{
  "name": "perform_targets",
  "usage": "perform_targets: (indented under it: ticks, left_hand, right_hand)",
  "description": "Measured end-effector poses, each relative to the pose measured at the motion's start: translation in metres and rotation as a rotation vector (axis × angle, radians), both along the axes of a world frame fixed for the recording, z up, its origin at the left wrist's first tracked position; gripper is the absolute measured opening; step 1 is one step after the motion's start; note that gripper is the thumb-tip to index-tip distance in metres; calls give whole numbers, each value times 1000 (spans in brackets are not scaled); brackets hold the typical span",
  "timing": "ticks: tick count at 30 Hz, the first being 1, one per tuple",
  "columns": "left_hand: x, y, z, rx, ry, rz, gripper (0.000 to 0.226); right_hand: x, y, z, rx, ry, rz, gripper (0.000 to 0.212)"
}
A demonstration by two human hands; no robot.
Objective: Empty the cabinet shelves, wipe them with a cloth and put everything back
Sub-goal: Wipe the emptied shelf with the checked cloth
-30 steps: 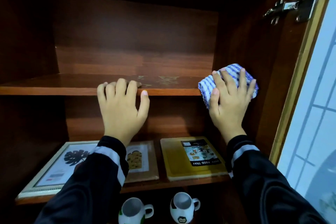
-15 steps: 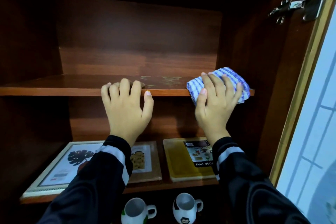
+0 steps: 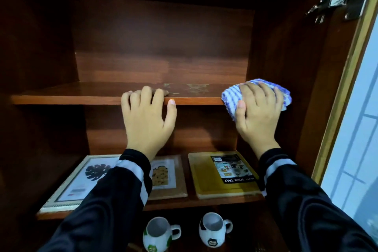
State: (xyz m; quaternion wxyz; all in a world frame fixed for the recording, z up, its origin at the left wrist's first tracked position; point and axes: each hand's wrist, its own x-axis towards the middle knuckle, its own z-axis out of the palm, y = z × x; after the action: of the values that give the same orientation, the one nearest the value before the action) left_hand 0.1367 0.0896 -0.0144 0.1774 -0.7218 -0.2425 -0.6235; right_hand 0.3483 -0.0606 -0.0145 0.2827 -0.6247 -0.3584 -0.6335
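Observation:
The upper shelf (image 3: 81, 93) of the dark wooden cabinet is bare, with pale worn patches near its front. My left hand (image 3: 147, 120) holds its front edge near the middle, fingers hooked over the top and thumb on the front face. My right hand (image 3: 257, 116) grips a bunched blue-and-white checked cloth (image 3: 230, 96) and presses it against the right end of the shelf's front edge, next to the cabinet's side wall.
On the shelf below lie a leaf print in a pale frame (image 3: 81, 180), a small wooden frame (image 3: 167, 178) and a yellow food tray (image 3: 206, 182). Two mugs (image 3: 157, 233) (image 3: 213, 231) stand lower down. The open door (image 3: 351, 129) with its hinge (image 3: 335, 6) is at the right.
My right hand slid the cloth left along the shelf's front edge, then back to the right end. My left hand kept its hold on the edge.

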Motion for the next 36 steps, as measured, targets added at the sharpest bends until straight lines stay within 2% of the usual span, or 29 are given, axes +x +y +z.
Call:
perform_targets:
  ticks: [5, 8, 13, 18, 25, 30, 36]
  left_hand:
    - [-2, -2, 1, -30, 32, 0, 33]
    - [-2, -3, 1, -39, 37, 11, 33]
    - [-6, -1, 2, -36, 61, 15, 33]
    - [-15, 2, 4, -10, 105, -6, 33]
    - [-15, -1, 4, -59, 105, -37, 32]
    - [-16, -2, 4, -67, 123, -47, 32]
    - [-17, -1, 5, -58, 125, -29, 32]
  right_hand:
    - [-17, 12, 2, 109, 95, 0, 38]
    - [-40, 27, 6, 105, 127, 8, 33]
    - [-81, 56, 11, 26, 38, 89, 29]
    - [-59, 36, 17, -65, -53, 64, 32]
    - [-12, -7, 21, 43, 55, 1, 37]
    - [-23, 5, 19, 98, 158, -22, 39]
    - [-72, 43, 21, 40, 129, 33, 31]
